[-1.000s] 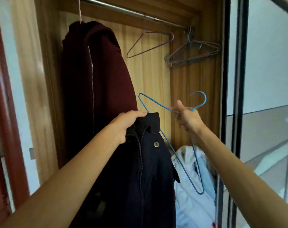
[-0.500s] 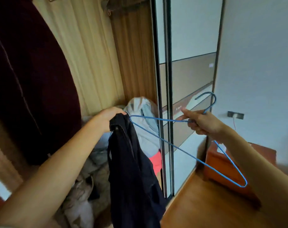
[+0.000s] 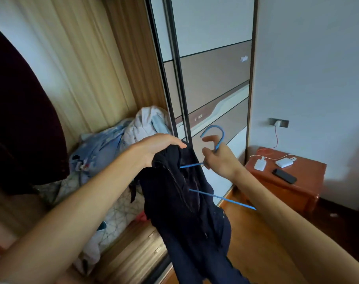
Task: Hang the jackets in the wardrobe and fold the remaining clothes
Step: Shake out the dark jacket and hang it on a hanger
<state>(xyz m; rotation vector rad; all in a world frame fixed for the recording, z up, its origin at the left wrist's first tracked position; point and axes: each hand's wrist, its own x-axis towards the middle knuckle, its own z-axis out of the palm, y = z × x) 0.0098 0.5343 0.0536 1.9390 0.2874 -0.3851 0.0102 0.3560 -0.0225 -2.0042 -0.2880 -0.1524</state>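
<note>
A dark navy jacket [image 3: 186, 206] with a zip hangs from my left hand [image 3: 156, 149], which grips it at the collar. My right hand [image 3: 218, 158] holds a blue wire hanger [image 3: 214, 138] just below its hook. One arm of the hanger goes into the jacket's neck opening and is hidden by the cloth; its lower bar [image 3: 223, 199] sticks out to the right. A maroon jacket [image 3: 20, 119] hangs inside the open wardrobe at the left.
A heap of pale clothes [image 3: 117, 152] lies on the wardrobe floor. The sliding mirrored door [image 3: 211, 78] stands just behind my hands. A red-brown bedside cabinet [image 3: 285, 181] with chargers and a black remote stands at the right on the wooden floor.
My view has turned down and to the right, away from the rail. The hanger's arm has gone into the jacket's collar, and my hands have come closer together.
</note>
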